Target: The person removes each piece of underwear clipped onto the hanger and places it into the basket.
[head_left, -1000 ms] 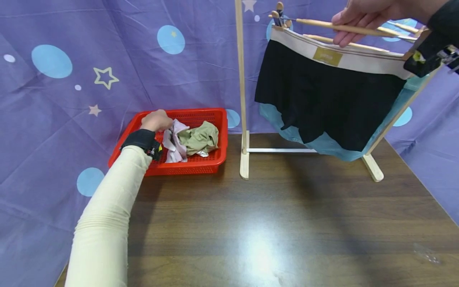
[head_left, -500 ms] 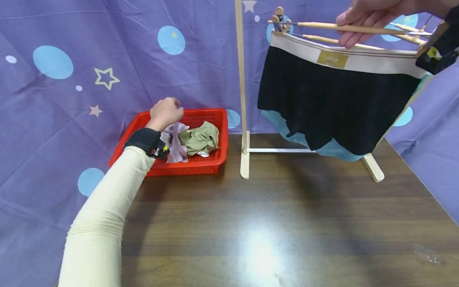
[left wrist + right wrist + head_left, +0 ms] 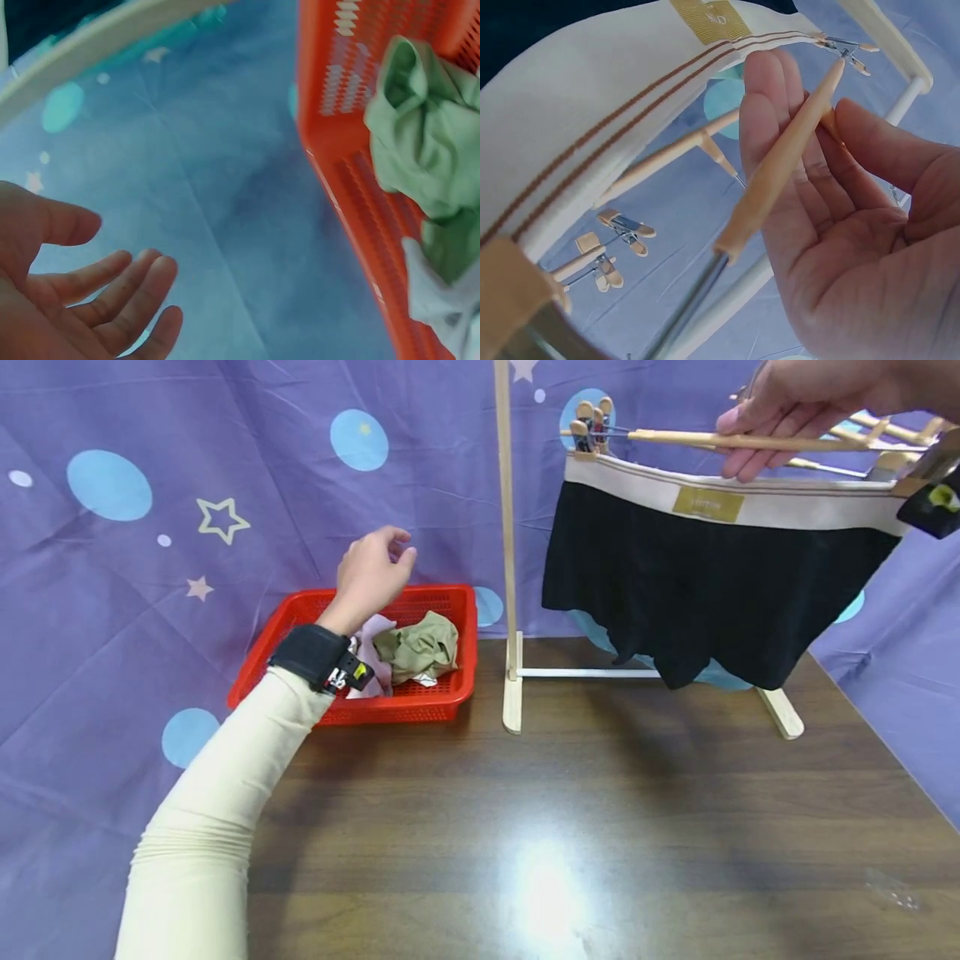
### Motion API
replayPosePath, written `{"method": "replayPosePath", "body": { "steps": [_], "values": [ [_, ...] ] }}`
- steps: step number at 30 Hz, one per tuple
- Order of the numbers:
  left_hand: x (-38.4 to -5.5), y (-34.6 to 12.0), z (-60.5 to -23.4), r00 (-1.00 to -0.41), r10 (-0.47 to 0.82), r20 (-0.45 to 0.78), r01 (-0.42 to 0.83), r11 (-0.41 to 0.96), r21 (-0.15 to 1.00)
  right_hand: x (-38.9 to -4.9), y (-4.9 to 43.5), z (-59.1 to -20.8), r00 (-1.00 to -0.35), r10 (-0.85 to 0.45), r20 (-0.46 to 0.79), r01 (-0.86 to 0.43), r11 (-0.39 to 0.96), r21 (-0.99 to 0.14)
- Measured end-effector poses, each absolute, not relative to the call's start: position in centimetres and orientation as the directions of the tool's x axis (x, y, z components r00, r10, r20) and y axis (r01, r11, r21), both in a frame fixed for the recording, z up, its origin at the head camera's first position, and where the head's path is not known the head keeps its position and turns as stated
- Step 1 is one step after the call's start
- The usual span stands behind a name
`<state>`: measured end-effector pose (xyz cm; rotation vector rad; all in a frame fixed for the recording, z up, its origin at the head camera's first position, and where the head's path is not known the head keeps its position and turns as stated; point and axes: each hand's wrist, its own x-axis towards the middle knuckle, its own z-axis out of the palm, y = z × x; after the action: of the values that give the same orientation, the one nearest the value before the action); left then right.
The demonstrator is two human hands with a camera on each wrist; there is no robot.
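My left hand (image 3: 372,572) is raised above the red basket (image 3: 390,713) with nothing in it. In the left wrist view its fingers are spread and slightly bent. My right hand (image 3: 802,410) holds the wooden bar (image 3: 675,437) of a clip hanger, thumb on one side and fingers on the other in the right wrist view. Black boxer briefs (image 3: 675,577) with a white waistband and gold label hang from the hanger by clips (image 3: 588,422) at the left end. The right-end clip is partly hidden by the wrist camera.
A pale lilac cloth (image 3: 372,668) and an olive green cloth (image 3: 423,647) lie in the basket. Behind the briefs hangs a light blue cloth (image 3: 723,675). A wooden rack (image 3: 507,527) stands on the brown table (image 3: 420,827), against a purple curtain (image 3: 247,427).
My left hand has come up out of the basket and moved right, leaving the cloths there. My right hand has brought the hanger and briefs slightly right, lower and closer.
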<state>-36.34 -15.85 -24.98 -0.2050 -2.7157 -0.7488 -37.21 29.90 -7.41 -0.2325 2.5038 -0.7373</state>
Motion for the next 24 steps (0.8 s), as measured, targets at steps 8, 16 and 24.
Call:
{"method": "replayPosePath", "body": {
  "steps": [8, 16, 24],
  "values": [
    [-34.7, -13.0, -23.7, -0.838, 0.140, 0.528, 0.467, 0.685, 0.559, -36.2, 30.9, -8.3, -0.884, -0.282, -0.374, -0.028, 0.829, -0.559],
    [-32.8, -11.1, -22.9, -0.807, 0.201, 0.555, 0.563, 0.545, 0.621, -34.5, 30.1, -9.2, -0.925, -0.261, -0.276, -0.071, 0.832, -0.550],
    [-31.0, -9.3, -22.8, -0.777, 0.253, 0.577, 0.623, 0.442, 0.645, -32.8, 29.7, -11.0, -0.971, -0.196, -0.140, -0.111, 0.879, -0.463]
  ]
}}
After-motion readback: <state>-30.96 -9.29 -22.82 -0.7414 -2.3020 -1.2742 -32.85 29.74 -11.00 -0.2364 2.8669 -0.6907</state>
